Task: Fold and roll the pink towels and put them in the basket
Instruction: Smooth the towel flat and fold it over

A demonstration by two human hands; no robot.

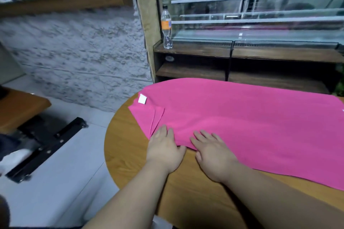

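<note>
Head view: pink towel, folded in layers, lies flat on the round table | left hand and right hand, fingers spread, press its near-left corner | rolling not begun; basket unseen.

A pink towel is spread flat over a round wooden table. Its near left edge is pressed by the left hand and right hand, fingers flat. A plastic bottle is seen on the far shelf.
</note>
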